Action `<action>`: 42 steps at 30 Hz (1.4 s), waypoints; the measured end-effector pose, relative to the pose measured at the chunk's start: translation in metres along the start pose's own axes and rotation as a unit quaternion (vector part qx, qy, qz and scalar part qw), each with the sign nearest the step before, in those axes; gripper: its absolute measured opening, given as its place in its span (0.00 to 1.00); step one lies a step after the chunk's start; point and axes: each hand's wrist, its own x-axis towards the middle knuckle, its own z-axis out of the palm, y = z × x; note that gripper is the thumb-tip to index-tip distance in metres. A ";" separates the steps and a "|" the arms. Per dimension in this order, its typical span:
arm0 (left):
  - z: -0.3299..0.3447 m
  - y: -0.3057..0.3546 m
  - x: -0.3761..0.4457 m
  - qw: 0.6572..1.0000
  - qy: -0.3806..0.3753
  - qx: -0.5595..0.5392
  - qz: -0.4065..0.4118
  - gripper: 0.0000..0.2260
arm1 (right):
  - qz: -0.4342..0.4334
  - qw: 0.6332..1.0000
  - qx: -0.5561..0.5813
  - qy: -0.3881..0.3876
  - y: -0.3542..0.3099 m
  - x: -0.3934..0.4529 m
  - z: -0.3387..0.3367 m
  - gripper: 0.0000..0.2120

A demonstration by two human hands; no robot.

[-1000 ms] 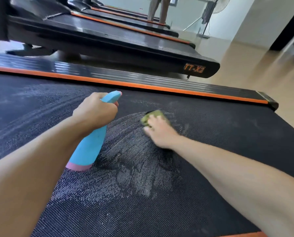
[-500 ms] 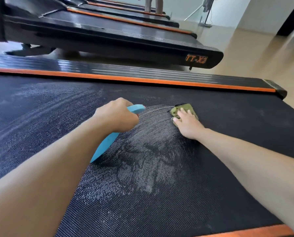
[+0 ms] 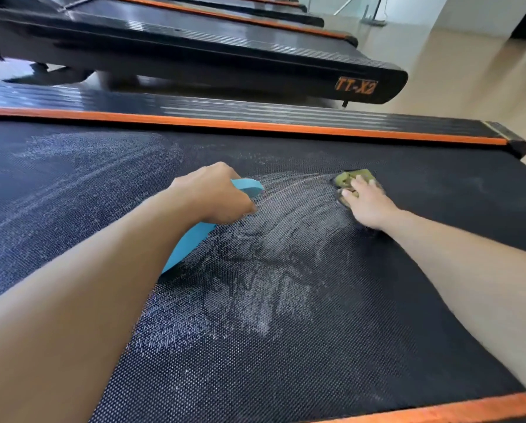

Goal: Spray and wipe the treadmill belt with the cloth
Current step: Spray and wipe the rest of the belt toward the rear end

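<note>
- Right hand (image 3: pixel 366 206) lies flat on the green cloth (image 3: pixel 351 178), fingers extended and pressing it to the treadmill belt (image 3: pixel 316 346). Grip apart, palm down; cloth shows only beyond the fingertips.
- Cloth position: far side of the belt, near the orange side strip (image 3: pixel 255 125), and farther toward the belt's rear end than half a second ago. One second ago it sat just beside the bottle hand; now the two hands are well apart.
- Left hand (image 3: pixel 215 193) wraps the neck of the blue spray bottle (image 3: pixel 188 242). Grip clamped on the bottle; fingers curled under, knuckles up.
- Bottle tilted, its body slanting down toward the viewer under the forearm, its head (image 3: pixel 249 186) pointing toward the cloth. A second ago a pink base band showed at the lower end; now that end is hidden behind the forearm.
- Belt surface: a pale, wet-looking arc of wipe streaks (image 3: pixel 292 203) runs from the bottle head across to the cloth, longer than in the earlier frames. Mottled damp patch (image 3: pixel 255 294) nearer the viewer looks unchanged. Fainter streaks at far left.
- Near orange strip (image 3: pixel 438 410) shows at the bottom right edge.
- Beyond: a second treadmill (image 3: pixel 255 65) with orange "TT-X" lettering on its end cap, last character unclear; more decks behind it; tan floor (image 3: pixel 469 71) at right.
- View has dipped lower than before; the legs seen earlier at the top are cropped out.
</note>
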 end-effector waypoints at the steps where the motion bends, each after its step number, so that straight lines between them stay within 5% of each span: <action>1: -0.001 -0.001 -0.001 1.000 0.003 -0.003 -0.001 0.18 | 0.018 1.000 -0.001 0.003 -0.001 0.000 0.003 0.26; 4: 0.001 -0.001 -0.001 1.000 0.012 0.004 -0.001 0.16 | -0.095 0.995 0.017 0.015 -0.041 -0.033 0.014 0.23; 8: 0.005 0.004 -0.001 1.000 0.009 0.026 0.000 0.17 | -0.332 0.943 0.008 -0.023 -0.096 -0.108 0.041 0.25; 10: 0.005 0.007 -0.001 0.999 0.007 0.035 0.001 0.18 | -0.381 0.923 -0.006 -0.043 -0.096 -0.117 0.048 0.25; 13: 0.006 0.008 -0.002 0.999 0.003 0.046 0.009 0.17 | -0.336 0.941 0.013 -0.045 -0.065 -0.081 0.034 0.22; 17: 0.000 0.005 -0.009 0.998 -0.033 0.038 0.047 0.10 | -0.104 0.994 0.019 -0.023 -0.003 -0.032 0.006 0.25; 19: -0.006 -0.001 -0.014 0.996 -0.060 0.014 0.071 0.05 | -0.134 0.990 0.011 -0.042 -0.014 -0.053 0.012 0.26; 21: -0.011 -0.008 -0.017 0.996 -0.049 -0.024 0.069 0.05 | -0.284 0.955 0.008 -0.079 -0.055 -0.103 0.034 0.25; 24: -0.015 -0.014 -0.014 0.995 0.012 -0.081 0.048 0.08 | -0.553 0.828 -0.016 -0.089 -0.117 -0.190 0.065 0.23; 28: -0.023 -0.022 -0.012 0.988 0.065 -0.138 0.021 0.10 | -0.674 0.725 -0.011 -0.144 -0.133 -0.207 0.066 0.21; 30: -0.028 -0.029 -0.014 0.982 0.081 -0.170 0.022 0.07 | -0.660 0.732 -0.016 -0.171 -0.123 -0.186 0.058 0.21; 34: -0.037 -0.047 -0.021 0.972 0.122 -0.201 0.014 0.07 | -0.497 0.859 0.000 -0.124 -0.117 -0.129 0.047 0.24; 36: -0.040 -0.055 -0.022 0.967 0.147 -0.210 0.005 0.07 | -0.491 0.862 -0.020 -0.124 -0.140 -0.130 0.053 0.24; 42: -0.053 -0.063 -0.031 0.970 0.170 -0.174 0.012 0.07 | -0.715 0.687 -0.035 -0.128 -0.192 -0.217 0.082 0.23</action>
